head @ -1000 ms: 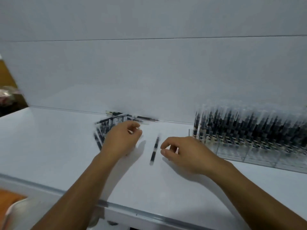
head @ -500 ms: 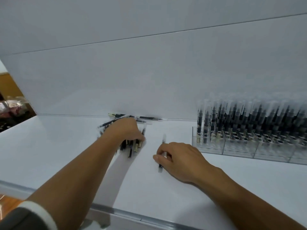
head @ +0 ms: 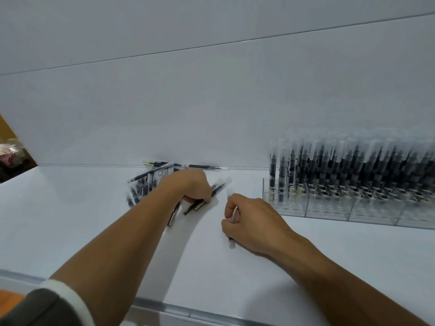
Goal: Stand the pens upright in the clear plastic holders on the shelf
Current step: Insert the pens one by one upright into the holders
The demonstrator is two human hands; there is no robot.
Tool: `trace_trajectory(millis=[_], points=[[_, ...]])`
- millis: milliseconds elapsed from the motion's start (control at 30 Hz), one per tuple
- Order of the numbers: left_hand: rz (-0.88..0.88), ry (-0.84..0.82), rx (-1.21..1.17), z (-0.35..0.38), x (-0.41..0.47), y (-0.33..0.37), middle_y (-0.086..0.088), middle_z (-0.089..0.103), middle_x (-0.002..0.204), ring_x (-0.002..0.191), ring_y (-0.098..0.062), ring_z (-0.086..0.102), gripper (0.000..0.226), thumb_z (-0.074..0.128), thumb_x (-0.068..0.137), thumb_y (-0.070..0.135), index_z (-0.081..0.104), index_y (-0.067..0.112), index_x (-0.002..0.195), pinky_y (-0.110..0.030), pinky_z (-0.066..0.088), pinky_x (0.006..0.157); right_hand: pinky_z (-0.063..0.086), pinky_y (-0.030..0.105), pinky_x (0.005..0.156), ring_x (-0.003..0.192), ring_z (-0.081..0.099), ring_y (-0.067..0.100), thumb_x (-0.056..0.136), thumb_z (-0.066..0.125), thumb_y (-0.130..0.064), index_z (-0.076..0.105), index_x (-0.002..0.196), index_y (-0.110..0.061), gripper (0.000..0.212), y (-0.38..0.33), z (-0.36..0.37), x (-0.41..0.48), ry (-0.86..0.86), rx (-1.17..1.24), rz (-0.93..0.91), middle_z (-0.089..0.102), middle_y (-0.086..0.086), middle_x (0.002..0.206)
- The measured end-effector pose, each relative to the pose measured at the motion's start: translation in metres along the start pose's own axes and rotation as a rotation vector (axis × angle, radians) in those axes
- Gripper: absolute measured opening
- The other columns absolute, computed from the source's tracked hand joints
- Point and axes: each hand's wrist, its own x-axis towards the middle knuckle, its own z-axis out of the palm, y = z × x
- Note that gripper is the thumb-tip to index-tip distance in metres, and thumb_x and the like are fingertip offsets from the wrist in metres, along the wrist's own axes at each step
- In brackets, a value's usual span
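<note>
A loose heap of black pens (head: 146, 184) with clear caps lies on the white shelf (head: 70, 220) near the back wall. My left hand (head: 191, 187) is curled over the heap's right side and grips a few pens, whose ends stick out below the fingers. My right hand (head: 249, 220) lies to the right with fingers curled round a single pen (head: 231, 243); its clear end shows under the hand. A row of clear plastic holders (head: 329, 208) stands at the right, packed with upright black pens.
The shelf's metal front edge (head: 188, 311) runs along the bottom. A white back wall rises behind the shelf. Two more pens (head: 202, 166) lie along the wall behind the heap. A brown area with clutter shows at the far left.
My left hand has pulled several pens out of the heap toward me. My right hand has closed round the single pen that lay loose on the shelf.
</note>
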Motion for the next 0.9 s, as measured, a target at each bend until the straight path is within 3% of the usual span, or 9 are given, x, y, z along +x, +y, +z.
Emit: trace_trajectory(millis=[100, 167, 267, 400, 600, 700, 767, 833, 900], points=[[0.028, 0.088, -0.088, 0.011, -0.006, -0.009, -0.002, 0.061, 0.065, 0.058, -0.015, 0.053, 0.029, 0.065, 0.082, 0.034, 0.061, 0.009, 0.068, -0.024, 0.040, 0.053, 0.039, 0.018, 0.046, 0.061, 0.057, 0.000, 0.086, 0.055, -0.029, 0.039, 0.087, -0.037, 0.019, -0.003, -0.004, -0.002, 0.038, 0.097, 0.026, 0.063, -0.022, 0.054], [0.068, 0.163, -0.213, 0.017, -0.016, -0.015, -0.002, 0.059, 0.061, 0.054, -0.013, 0.050, 0.030, 0.064, 0.085, 0.032, 0.065, 0.008, 0.068, -0.023, 0.036, 0.050, 0.043, 0.020, 0.048, 0.064, 0.060, 0.003, 0.088, 0.055, -0.029, 0.037, 0.098, -0.039, 0.023, -0.006, -0.008, -0.004, 0.070, 0.168, 0.040, 0.067, -0.018, 0.060], [0.178, 0.361, -0.503, 0.027, -0.034, -0.017, 0.006, 0.046, 0.051, 0.045, -0.007, 0.039, 0.036, 0.063, 0.090, 0.030, 0.051, 0.016, 0.059, -0.020, 0.030, 0.047, 0.047, 0.021, 0.056, 0.069, 0.061, -0.004, 0.088, 0.057, -0.032, 0.038, 0.109, -0.042, 0.031, -0.010, -0.015, -0.009, 0.140, 0.261, 0.054, 0.070, -0.015, 0.073], [0.347, 0.606, -0.863, 0.038, -0.061, -0.007, 0.010, 0.062, 0.061, 0.056, 0.000, 0.055, 0.024, 0.065, 0.090, 0.026, 0.061, 0.021, 0.067, -0.008, 0.040, 0.055, 0.046, 0.021, 0.060, 0.065, 0.062, -0.007, 0.086, 0.060, -0.036, 0.046, 0.100, -0.046, 0.022, -0.015, -0.034, -0.015, 0.173, 0.251, 0.002, 0.069, -0.024, 0.075], [0.411, 0.608, -1.257, 0.049, -0.072, 0.030, 0.007, 0.071, 0.077, 0.070, -0.004, 0.064, 0.006, 0.069, 0.088, 0.023, 0.071, 0.022, 0.082, -0.012, 0.048, 0.063, 0.054, 0.033, 0.064, 0.062, 0.064, 0.001, 0.087, 0.063, -0.029, 0.052, 0.092, -0.040, 0.016, -0.005, -0.074, -0.036, 0.314, 0.344, -0.016, 0.071, -0.015, 0.074], [0.446, 0.603, -1.388, 0.049, -0.075, 0.056, 0.006, 0.072, 0.079, 0.072, -0.003, 0.065, 0.003, 0.070, 0.086, 0.025, 0.073, 0.024, 0.086, -0.012, 0.049, 0.064, 0.058, 0.047, 0.072, 0.073, 0.070, 0.016, 0.088, 0.066, -0.024, 0.057, 0.087, -0.036, 0.015, 0.006, -0.087, -0.047, 0.409, 0.431, -0.017, 0.069, -0.003, 0.069], [0.478, 0.591, -1.458, 0.048, -0.078, 0.073, 0.006, 0.073, 0.080, 0.071, -0.003, 0.065, 0.004, 0.071, 0.085, 0.024, 0.073, 0.022, 0.088, -0.013, 0.049, 0.063, 0.057, 0.050, 0.070, 0.071, 0.067, 0.024, 0.087, 0.069, -0.025, 0.061, 0.085, -0.035, 0.012, 0.014, -0.094, -0.052, 0.460, 0.449, -0.024, 0.069, 0.001, 0.073], [0.518, 0.584, -1.516, 0.050, -0.081, 0.087, 0.002, 0.073, 0.081, 0.072, -0.005, 0.066, 0.006, 0.071, 0.085, 0.020, 0.073, 0.018, 0.091, -0.015, 0.050, 0.064, 0.058, 0.046, 0.069, 0.071, 0.061, 0.030, 0.086, 0.070, -0.028, 0.065, 0.083, -0.036, 0.010, 0.022, -0.099, -0.056, 0.505, 0.464, -0.024, 0.066, 0.003, 0.073], [0.549, 0.579, -1.527, 0.056, -0.083, 0.095, -0.001, 0.073, 0.082, 0.073, -0.009, 0.066, 0.006, 0.071, 0.085, 0.016, 0.073, 0.016, 0.091, -0.018, 0.050, 0.065, 0.053, 0.029, 0.061, 0.063, 0.056, 0.017, 0.085, 0.070, -0.032, 0.067, 0.081, -0.036, 0.007, 0.030, -0.100, -0.058, 0.544, 0.451, -0.027, 0.062, -0.001, 0.069]])
